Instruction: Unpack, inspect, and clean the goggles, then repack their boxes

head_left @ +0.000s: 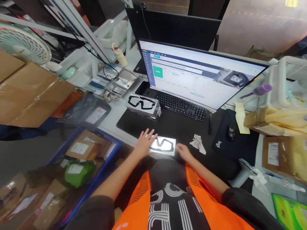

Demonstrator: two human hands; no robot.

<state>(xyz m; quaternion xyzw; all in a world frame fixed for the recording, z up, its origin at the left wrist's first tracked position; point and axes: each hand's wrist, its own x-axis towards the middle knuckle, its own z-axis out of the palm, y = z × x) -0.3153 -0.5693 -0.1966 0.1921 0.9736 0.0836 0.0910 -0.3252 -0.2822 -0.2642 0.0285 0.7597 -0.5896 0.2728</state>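
A flat-looking white and silver box (163,145) with a black goggles outline on its face lies at the near edge of the black desk mat. My left hand (144,144) is on its left end, fingers spread over the far side and top, gripping it. At the box's right end, my right hand (184,152) has its fingers curled against the corner; its fingertips are partly hidden. A second silver goggles box (143,106) sits farther back on the mat, left of the keyboard (183,105). Right of my right hand lies a crumpled white tissue (198,143).
A large monitor (192,75) stands behind the keyboard. To the right are a black mouse (231,132), a pen (210,124), a handheld scanner (241,174) and a cardboard box (275,156). At lower left, a blue crate (82,199) holds several parcels. A fan (26,44) stands upper left.
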